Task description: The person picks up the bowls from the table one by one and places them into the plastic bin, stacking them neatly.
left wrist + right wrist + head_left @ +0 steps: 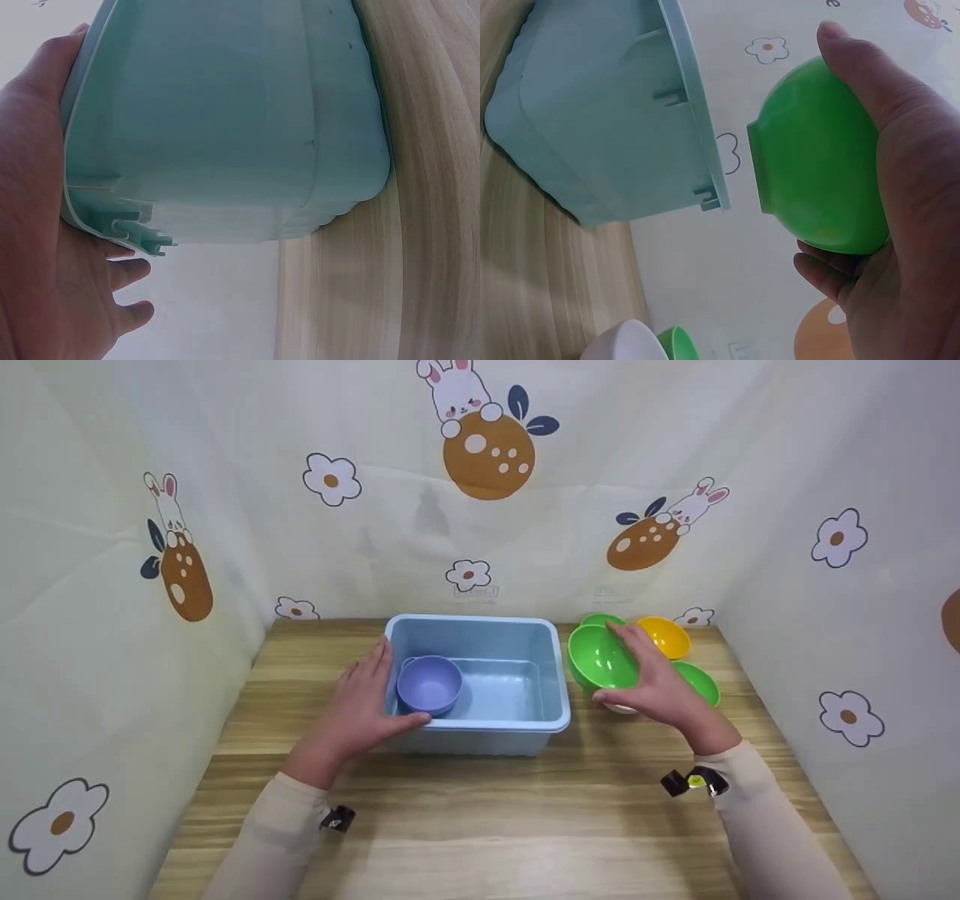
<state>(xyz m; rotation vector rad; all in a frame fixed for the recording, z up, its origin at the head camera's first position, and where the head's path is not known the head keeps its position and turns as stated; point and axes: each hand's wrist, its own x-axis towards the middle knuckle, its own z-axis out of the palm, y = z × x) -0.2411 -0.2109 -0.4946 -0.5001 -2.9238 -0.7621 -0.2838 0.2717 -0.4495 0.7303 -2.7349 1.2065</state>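
A green bowl (602, 656) is held up at the right of the light blue tub (480, 742). My right hand (660, 682) grips it, thumb on one side and fingers on the other. In the right wrist view, the green bowl (817, 165) is tilted beside the tub's (607, 112) outer wall. My left hand (356, 709) rests on the tub's front left corner, thumb along the front rim and fingers along the left rim. Its fingers look fairly straight in the left wrist view. A purple bowl (430, 684) sits upright inside the tub, at the left.
Right of the tub stand a yellow bowl (666, 637), a green bowl (697, 684) and another green bowl (602, 619) at the back. A white bowl (624, 343) is partly hidden below the held one. Patterned cloth walls (375, 540) enclose the wooden table (480, 825) behind and on both sides.
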